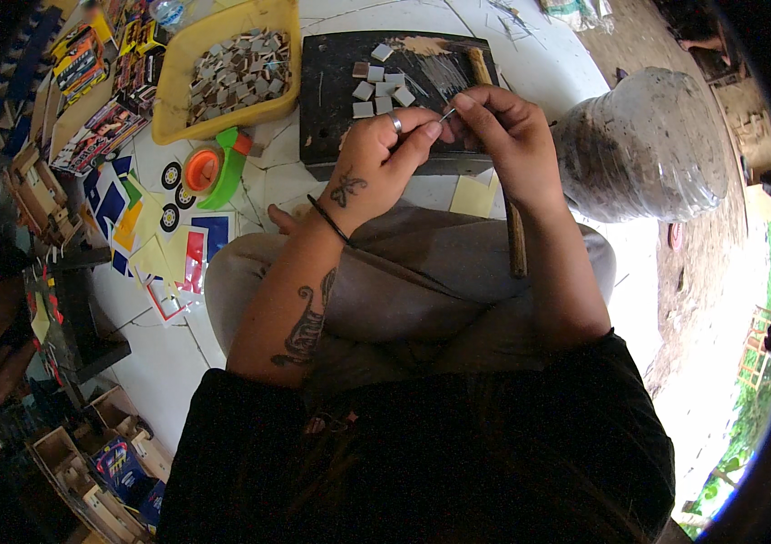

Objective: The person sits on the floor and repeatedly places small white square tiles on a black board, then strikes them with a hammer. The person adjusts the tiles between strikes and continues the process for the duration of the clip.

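Observation:
Above the near edge of a black block-like board (313, 150), my left hand (381, 159) and my right hand (512, 136) meet fingertip to fingertip. Both are closed in a pinch on a thin, short metal piece (446, 115), too small to tell whether wire or nail. On the board lie several small square blocks (363, 92) with pale grey faces, one showing a brown face. Beside them is a spread of thin metal strands (440, 74). A wooden stick (479, 65) rests at the board's right side.
A yellow basin (168, 109) full of similar blocks stands at far left. Nearer are a green tape dispenser (227, 177), black toy wheels (170, 175) and coloured sticker sheets (154, 258). A wooden handle (517, 240) lies by my right forearm. At right stands a plastic-wrapped bundle (644, 145).

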Demonstrator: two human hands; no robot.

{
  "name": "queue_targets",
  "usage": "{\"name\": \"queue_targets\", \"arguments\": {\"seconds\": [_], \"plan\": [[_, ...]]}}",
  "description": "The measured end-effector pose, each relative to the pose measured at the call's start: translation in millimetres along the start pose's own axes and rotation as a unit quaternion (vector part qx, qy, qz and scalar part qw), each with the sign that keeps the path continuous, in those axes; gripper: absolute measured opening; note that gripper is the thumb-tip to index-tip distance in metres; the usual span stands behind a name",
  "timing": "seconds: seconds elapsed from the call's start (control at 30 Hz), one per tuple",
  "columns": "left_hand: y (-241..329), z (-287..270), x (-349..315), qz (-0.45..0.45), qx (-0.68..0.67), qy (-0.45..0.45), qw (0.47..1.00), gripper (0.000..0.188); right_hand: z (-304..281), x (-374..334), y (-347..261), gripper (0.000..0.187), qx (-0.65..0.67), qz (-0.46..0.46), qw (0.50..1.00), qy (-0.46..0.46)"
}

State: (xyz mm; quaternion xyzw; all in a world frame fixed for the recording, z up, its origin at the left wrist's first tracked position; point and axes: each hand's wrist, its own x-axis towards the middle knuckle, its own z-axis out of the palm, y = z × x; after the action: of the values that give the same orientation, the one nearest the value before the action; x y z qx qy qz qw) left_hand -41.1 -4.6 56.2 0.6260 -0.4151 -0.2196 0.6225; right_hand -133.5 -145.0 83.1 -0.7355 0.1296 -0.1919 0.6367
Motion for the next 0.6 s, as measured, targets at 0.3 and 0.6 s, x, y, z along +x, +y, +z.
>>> {"name": "queue_targets", "arguments": {"seconds": [0.3, 0.6], "plan": [[3.3, -2.2, -0.7, 0.045, -0.007, -0.018, 0.999, 0.019, -0.7, -2.2, -7.4, 0.018, 0.061, 0.003, 0.998, -0.032], [-14.3, -0.3, 2.6, 0.036, 0.036, 0.024, 0.998, 0.018, 2.8, 4.9, 17.2, 0.013, 0.076, -0.015, 0.996, -0.042]]}}
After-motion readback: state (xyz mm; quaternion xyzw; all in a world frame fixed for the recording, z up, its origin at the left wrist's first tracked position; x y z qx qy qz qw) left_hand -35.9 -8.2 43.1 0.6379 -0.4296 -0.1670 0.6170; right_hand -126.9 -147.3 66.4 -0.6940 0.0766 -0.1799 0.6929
